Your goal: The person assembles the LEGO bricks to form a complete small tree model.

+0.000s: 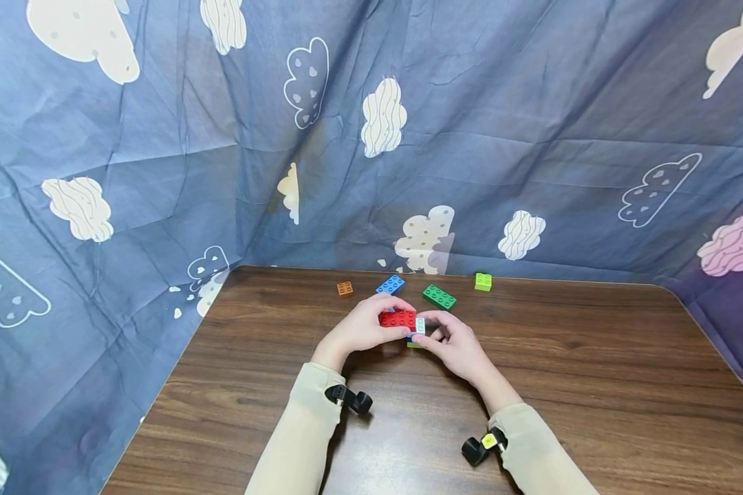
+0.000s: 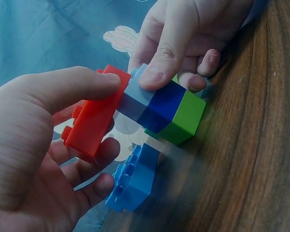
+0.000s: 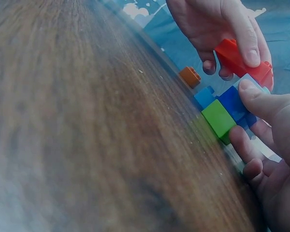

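Note:
The left hand [image 1: 365,324] pinches a red toy building brick [image 2: 94,121] between thumb and fingers, its studs showing in the head view. A short stack stands beside it: a pale brick [image 2: 134,99] on top, a dark blue brick [image 2: 160,108] in the middle and a lime green brick [image 2: 186,120] at the bottom. The right hand [image 1: 459,345] grips this stack, thumb against the pale brick. One end of the red brick lies right at the pale brick's studded top, and the head view shows studs of the pale brick at the right. Fingers hide parts of both.
Behind the hands on the wooden table [image 1: 594,357] lie an orange brick [image 1: 345,288], a blue brick [image 1: 390,284], a green brick [image 1: 439,296] and a small lime brick [image 1: 483,282]. A blue cloud-patterned curtain [image 1: 495,137] hangs along the table's back edge.

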Action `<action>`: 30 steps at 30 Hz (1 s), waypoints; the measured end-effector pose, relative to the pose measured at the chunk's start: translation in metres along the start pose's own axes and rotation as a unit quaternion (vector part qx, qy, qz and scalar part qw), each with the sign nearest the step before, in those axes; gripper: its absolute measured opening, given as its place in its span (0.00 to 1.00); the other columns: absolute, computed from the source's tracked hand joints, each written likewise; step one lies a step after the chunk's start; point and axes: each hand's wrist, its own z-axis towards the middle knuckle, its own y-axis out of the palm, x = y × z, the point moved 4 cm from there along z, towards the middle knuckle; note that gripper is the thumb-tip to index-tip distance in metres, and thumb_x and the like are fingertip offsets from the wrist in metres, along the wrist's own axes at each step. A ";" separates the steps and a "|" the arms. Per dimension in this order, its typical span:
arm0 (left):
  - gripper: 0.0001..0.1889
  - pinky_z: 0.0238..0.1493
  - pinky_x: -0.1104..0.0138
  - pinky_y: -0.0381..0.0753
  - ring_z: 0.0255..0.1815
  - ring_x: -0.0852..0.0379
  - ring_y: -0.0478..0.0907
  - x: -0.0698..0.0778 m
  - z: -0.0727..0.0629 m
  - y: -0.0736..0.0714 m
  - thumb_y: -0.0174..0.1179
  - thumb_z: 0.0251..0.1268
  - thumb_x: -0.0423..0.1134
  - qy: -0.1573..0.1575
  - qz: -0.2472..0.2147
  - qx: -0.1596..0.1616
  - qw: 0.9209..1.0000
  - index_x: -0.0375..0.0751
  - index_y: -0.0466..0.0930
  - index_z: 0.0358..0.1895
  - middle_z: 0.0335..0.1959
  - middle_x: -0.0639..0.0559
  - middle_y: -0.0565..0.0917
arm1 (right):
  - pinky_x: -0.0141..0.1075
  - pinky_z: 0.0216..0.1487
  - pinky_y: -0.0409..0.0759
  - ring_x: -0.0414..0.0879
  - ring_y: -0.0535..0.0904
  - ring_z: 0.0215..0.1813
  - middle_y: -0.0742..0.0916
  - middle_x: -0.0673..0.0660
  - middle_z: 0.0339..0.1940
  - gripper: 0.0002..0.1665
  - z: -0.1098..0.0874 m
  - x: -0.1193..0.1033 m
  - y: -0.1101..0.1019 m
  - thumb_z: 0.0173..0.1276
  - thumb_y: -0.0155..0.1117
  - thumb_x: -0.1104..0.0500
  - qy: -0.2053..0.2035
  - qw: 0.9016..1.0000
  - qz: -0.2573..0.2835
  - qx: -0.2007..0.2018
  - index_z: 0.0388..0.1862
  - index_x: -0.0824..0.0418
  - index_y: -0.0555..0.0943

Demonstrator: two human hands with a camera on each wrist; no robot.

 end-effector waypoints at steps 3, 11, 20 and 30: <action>0.20 0.61 0.59 0.81 0.58 0.55 0.79 0.000 0.000 0.000 0.73 0.72 0.46 -0.002 -0.005 0.000 1.000 0.49 0.87 0.63 0.59 0.53 0.84 | 0.35 0.39 0.81 0.47 0.82 0.38 0.88 0.57 0.58 0.28 0.000 0.000 0.000 0.73 0.80 0.51 0.000 1.000 -0.001 0.000 0.68 0.55 0.83; 0.18 0.60 0.60 0.82 0.57 0.56 0.79 0.000 0.000 0.001 0.73 0.73 0.50 -0.004 -0.007 0.011 1.000 0.52 0.88 0.61 0.58 0.54 0.84 | 0.35 0.38 0.81 0.47 0.82 0.38 0.88 0.57 0.57 0.28 -0.001 -0.001 0.000 0.72 0.80 0.53 -0.001 1.000 0.003 0.000 0.67 0.55 0.83; 0.17 0.58 0.61 0.82 0.55 0.56 0.79 0.001 0.002 0.004 0.73 0.73 0.49 -0.007 0.000 0.016 1.000 0.51 0.89 0.60 0.57 0.53 0.85 | 0.34 0.39 0.81 0.47 0.82 0.38 0.88 0.58 0.58 0.28 -0.001 -0.003 0.000 0.72 0.80 0.54 0.001 1.000 0.006 -0.003 0.68 0.56 0.83; 0.17 0.58 0.61 0.82 0.55 0.57 0.80 0.000 0.002 0.004 0.74 0.73 0.48 -0.013 -0.009 0.020 1.000 0.51 0.89 0.60 0.56 0.55 0.87 | 0.34 0.38 0.81 0.47 0.82 0.38 0.88 0.58 0.57 0.28 -0.001 -0.001 0.000 0.72 0.81 0.54 0.004 1.000 0.011 -0.004 0.68 0.56 0.83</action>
